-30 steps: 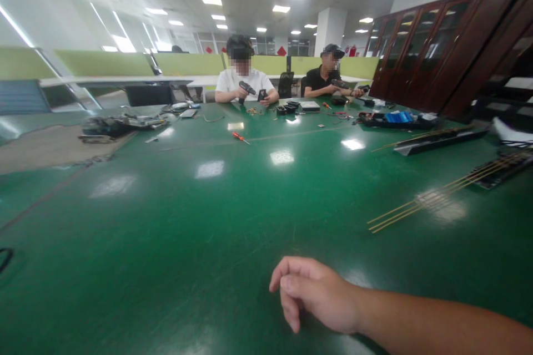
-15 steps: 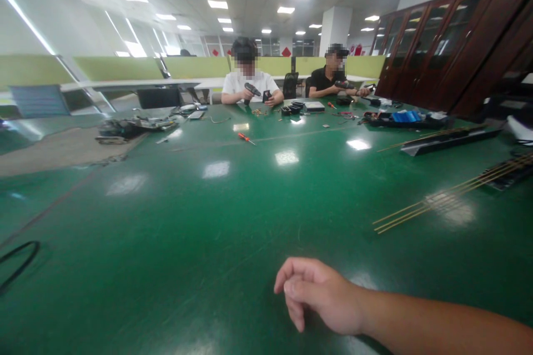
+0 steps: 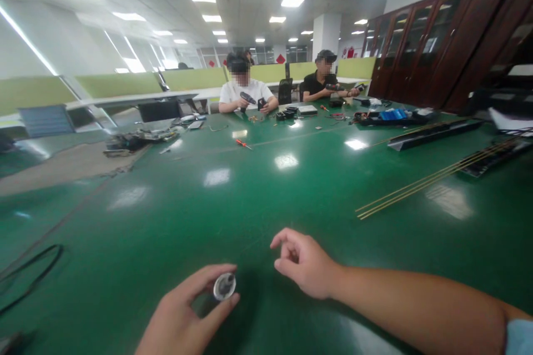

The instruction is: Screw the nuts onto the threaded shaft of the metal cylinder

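Between the thumb and fingertips of my left hand [image 3: 180, 306] is a small round piece with a white rim and a grey and black face [image 3: 225, 287]. I cannot make out its exact kind. The piece is held above the green tabletop [image 3: 233, 205], its round face turned up toward me. To its right is my right hand [image 3: 307, 265], empty, fingers loosely bent and the index finger apart from the thumb. A gap separates the two hands.
Thin brass-coloured rods [image 3: 420, 183] and a black channel [image 3: 433, 134] lie at right. An orange screwdriver [image 3: 243, 144] lies farther off. A black cable [image 3: 37, 277] curves at left. Two people [image 3: 246, 91] across the table hold power drills. Electronic parts [image 3: 139, 140] lie at back left.
My left hand has come into view from below with the round piece in its fingers. My right hand has moved slightly up, its index finger stretched out more. The view has shifted a little.
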Demonstrator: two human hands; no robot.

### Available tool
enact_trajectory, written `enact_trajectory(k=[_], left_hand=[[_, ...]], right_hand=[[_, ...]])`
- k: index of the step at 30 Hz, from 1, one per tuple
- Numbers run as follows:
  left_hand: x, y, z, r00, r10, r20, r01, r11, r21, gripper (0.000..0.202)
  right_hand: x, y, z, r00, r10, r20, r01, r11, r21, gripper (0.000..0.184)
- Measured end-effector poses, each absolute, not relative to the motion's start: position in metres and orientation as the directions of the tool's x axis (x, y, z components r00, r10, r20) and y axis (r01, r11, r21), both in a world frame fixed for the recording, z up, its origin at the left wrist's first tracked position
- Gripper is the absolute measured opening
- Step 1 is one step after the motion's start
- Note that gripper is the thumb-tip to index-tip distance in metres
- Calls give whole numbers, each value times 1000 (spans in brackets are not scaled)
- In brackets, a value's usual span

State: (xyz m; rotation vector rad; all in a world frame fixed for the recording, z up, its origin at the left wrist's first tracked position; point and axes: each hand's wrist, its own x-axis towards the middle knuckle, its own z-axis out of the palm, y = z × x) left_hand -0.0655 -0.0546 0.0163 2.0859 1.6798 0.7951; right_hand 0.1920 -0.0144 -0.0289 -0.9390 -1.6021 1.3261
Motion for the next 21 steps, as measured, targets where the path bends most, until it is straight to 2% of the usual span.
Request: enact_trajectory(k=[5,11,17,21], left_hand=[[-41,-37,26,275,944,182,729,-328,600,34],[-49,-27,5,403,894,197,691,-438,575,34],[-60,-29,-13,399,893,207,687,-441,577,38],[-61,-30,-14,332,927,173,698,-365,616,37]], right_hand=[[190,-10,-35,-369,911,183,73,225,-972,40],[194,-2,-38,-314,925,215,65,246,-967,47],[195,3,-35,-296,936,191,37,211,-977,33],[195,6,-39,-297,940,171,84,204,-975,39]])
